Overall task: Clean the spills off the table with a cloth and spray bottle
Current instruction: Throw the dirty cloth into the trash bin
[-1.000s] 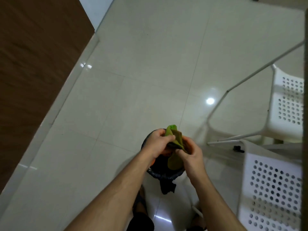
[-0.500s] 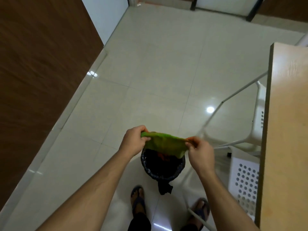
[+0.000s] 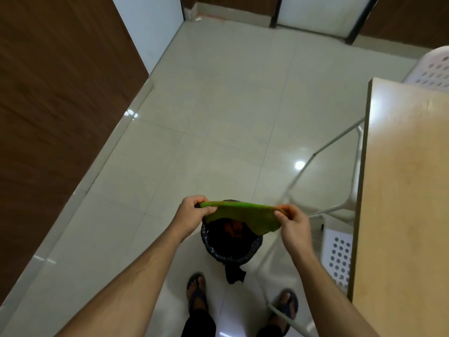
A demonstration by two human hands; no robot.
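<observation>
**Over the bin, a cloth pulled taut**

Above the black-lined bin (image 3: 232,246) at six o'clock, the left hand (image 3: 192,215) and right hand (image 3: 292,221) each pinch one end of the green cloth (image 3: 243,215), stretching it flat between them. The wooden table (image 3: 403,203) runs along three o'clock, with a white chair (image 3: 337,254) tucked beside it.

Green cloth (image 3: 243,215), black-lined bin (image 3: 230,249), tan table (image 3: 403,190)

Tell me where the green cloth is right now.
In the head view the green cloth is stretched between the left hand and right hand, directly above the black-lined bin, left of the table.
</observation>
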